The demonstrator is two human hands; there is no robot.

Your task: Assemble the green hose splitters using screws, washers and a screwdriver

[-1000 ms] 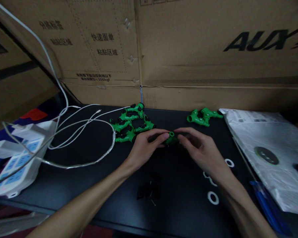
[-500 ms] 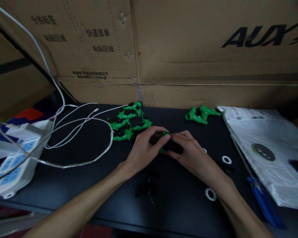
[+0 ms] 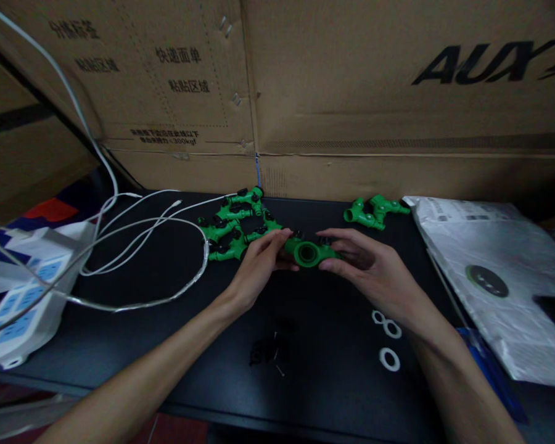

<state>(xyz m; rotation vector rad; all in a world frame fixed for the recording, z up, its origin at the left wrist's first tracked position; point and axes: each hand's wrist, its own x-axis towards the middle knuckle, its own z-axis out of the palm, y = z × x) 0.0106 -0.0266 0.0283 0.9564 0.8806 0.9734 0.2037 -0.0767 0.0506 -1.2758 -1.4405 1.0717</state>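
The left hand (image 3: 258, 265) and the right hand (image 3: 370, 262) hold between them one green tubular plastic fitting (image 3: 299, 255), raised in front of the person, above the black table (image 3: 189, 357). Its round mouth faces toward the camera. The left hand is nearly closed, with thumb and fingers pinching the left side of the fitting. The right hand is partly curled, its thumb and forefinger near together upon the right arm of the fitting, with a dark hollow behind them.

I judge that the step in hand is a two-handed handling of this fitting, perhaps to set it at some angle. For the next move, a steady hold on both sides seems necessary, with the mouth kept free of fingers.

Behind the left hand lies a group of joined green fittings with black parts (image 3: 218, 232), partly covered by this hand. Another branched green fitting (image 3: 379, 217) lies well apart, at the back right. Three small white flat rings (image 3: 396, 361) lie near the right forearm.

Some small black pieces (image 3: 261, 353) on the table almost melt into its surface, so I cannot tell their shape or number. The inside of the mouth is dark, and the fingertips behind the fitting are hidden. A blue object (image 3: 481, 364) is partly covered by the right forearm.
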